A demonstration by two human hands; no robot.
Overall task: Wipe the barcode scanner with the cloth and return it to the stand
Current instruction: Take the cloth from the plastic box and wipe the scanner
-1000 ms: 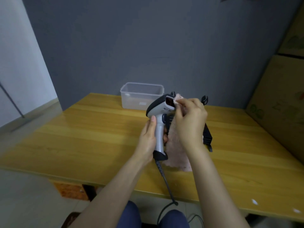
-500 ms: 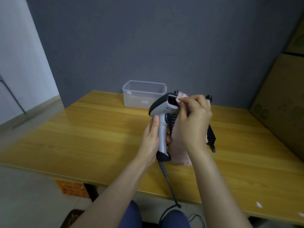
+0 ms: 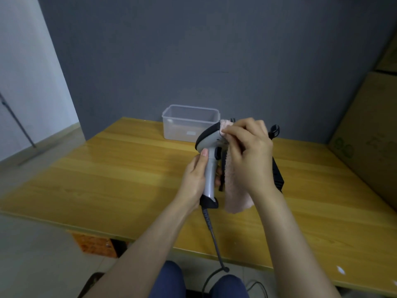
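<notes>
My left hand (image 3: 194, 179) grips the handle of a grey and black barcode scanner (image 3: 209, 147), held upright above the table. Its cable (image 3: 211, 226) hangs down over the table's front edge. My right hand (image 3: 249, 153) presses a pale pink cloth (image 3: 233, 190) against the scanner's head, covering its front window. The rest of the cloth hangs down beside the handle. The black stand (image 3: 277, 168) sits on the table behind my right hand and is mostly hidden by it.
A clear plastic box (image 3: 189, 123) stands at the back of the wooden table (image 3: 107, 175), just behind the scanner. Stacked cardboard boxes (image 3: 369, 136) line the right side. A grey wall rises behind the table.
My right hand has slid the cloth over the scanner's front window, which showed before and is now covered. Both hands stay in about the same place.
</notes>
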